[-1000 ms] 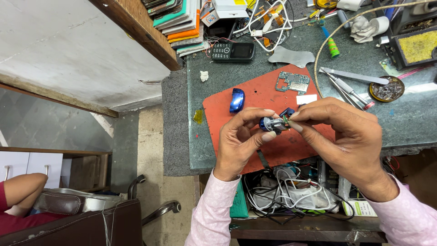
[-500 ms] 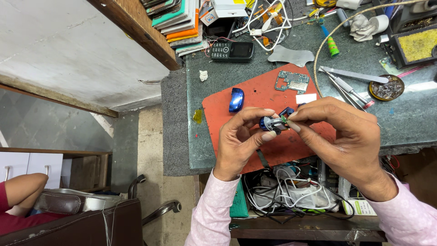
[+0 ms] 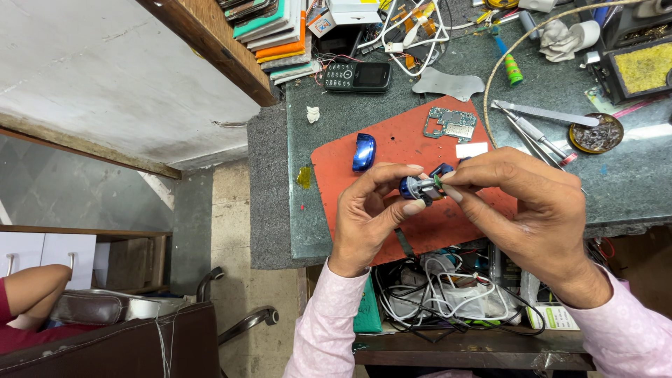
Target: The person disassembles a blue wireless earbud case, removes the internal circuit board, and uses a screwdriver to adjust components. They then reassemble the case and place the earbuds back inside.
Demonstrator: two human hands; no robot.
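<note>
Both my hands meet over an orange-red work mat [image 3: 392, 150] on a dark stone bench. My left hand [image 3: 367, 210] pinches a small blue and silver part [image 3: 418, 187] between thumb and fingers. My right hand [image 3: 528, 210] grips the other end of the same small part with its fingertips, where a bit of green shows. A glossy blue shell piece [image 3: 363, 152] lies on the mat to the left of my hands. A small green circuit board [image 3: 450, 124] rests on the mat's far edge, beside a white slip [image 3: 472, 150].
A black keypad phone [image 3: 358, 77], a grey pad [image 3: 448, 84], white cables, tweezers and metal tools [image 3: 539, 126], a round tin [image 3: 592, 134] and a yellow sponge tray [image 3: 644, 66] crowd the bench. Stacked boxes [image 3: 273, 31] stand far left. Tangled cables [image 3: 448, 294] sit under the bench. Another person's arm [image 3: 28, 294] shows at bottom left.
</note>
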